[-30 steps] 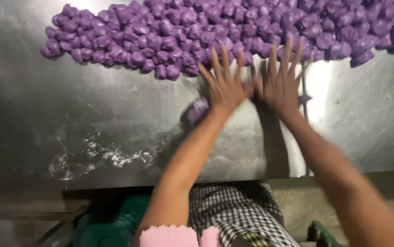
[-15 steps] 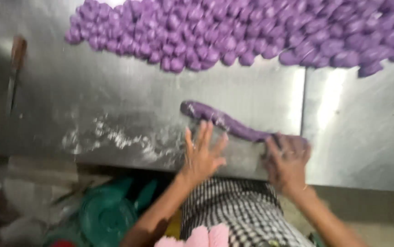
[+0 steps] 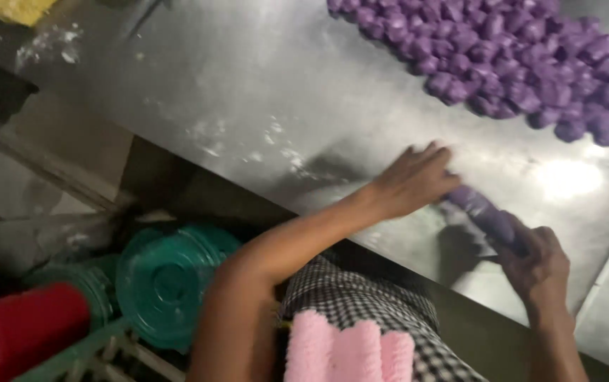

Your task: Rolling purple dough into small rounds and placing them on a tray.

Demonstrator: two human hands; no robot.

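Rolling went on: purple dough rope [image 3: 485, 211] got thinner than half a second back, near the desk [image 3: 248, 92] edge, below the purple pieces [image 3: 516, 64]. Left hand [image 3: 410, 180] pressed flat on it; right hand [image 3: 534, 262] curled round its end.

Head cam, close, tilted down

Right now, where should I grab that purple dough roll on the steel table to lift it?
Probably cup the purple dough roll from above near its middle, the stretch showing between the left hand and right hand. It lies flat, long and soft-looking on the steel table, so one end would likely sag.
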